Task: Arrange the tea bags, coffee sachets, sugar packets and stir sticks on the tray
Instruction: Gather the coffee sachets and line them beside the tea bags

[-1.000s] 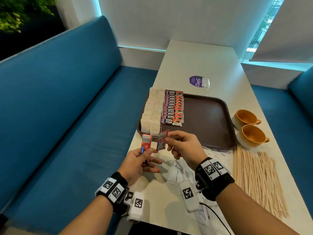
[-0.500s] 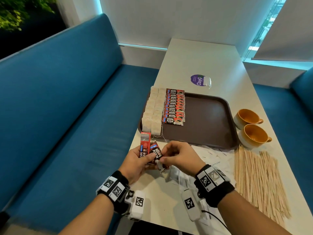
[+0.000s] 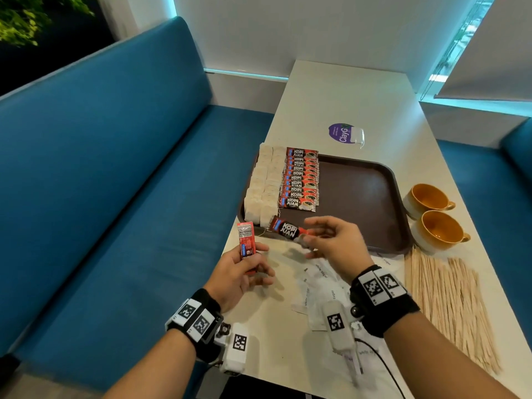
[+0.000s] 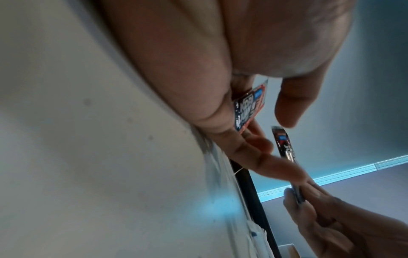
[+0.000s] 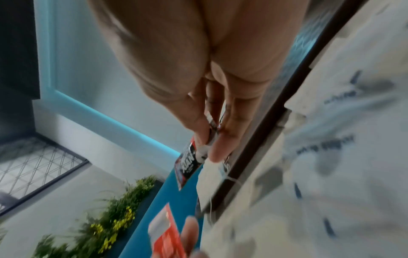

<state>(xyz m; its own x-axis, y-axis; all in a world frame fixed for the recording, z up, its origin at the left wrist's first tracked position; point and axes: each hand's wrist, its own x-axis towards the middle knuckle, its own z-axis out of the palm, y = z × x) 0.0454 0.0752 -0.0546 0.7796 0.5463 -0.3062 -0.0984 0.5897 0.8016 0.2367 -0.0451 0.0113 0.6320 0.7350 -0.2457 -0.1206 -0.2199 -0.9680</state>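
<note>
A single coffee sachet (image 3: 288,230) is being pinched by one end in the right hand (image 3: 336,246), label up, and is being held in the air just above the near edge of the brown tray (image 3: 359,197). A small stack of sachets (image 3: 247,246) is being gripped upright between the thumb and curled fingers of the left hand (image 3: 239,276), above the bench (image 3: 345,93) edge.

On the tray, 2 columns of pale tea bags (image 3: 263,185) are lying at the left, with a column of overlapped sachets (image 3: 300,182) just beside them. The rest of the tray is being left bare.

Risks, as judged: the glossy foil is likely being held by very little, so the sachet could slip or twist. If it is lowered carelessly, the neat overlapped column could be nudged askew, or the loose tea-bag strings at the tray corner could be snagged.

The sachets are flat, shiny, red and black rectangles. The tea bags are soft, papery squares. White paper sugar packets (image 3: 319,280) are lying scattered on the bench, and thin wooden stir sticks (image 3: 449,306) are spread beside them, near 2 glazed orange cups (image 3: 431,214).
</note>
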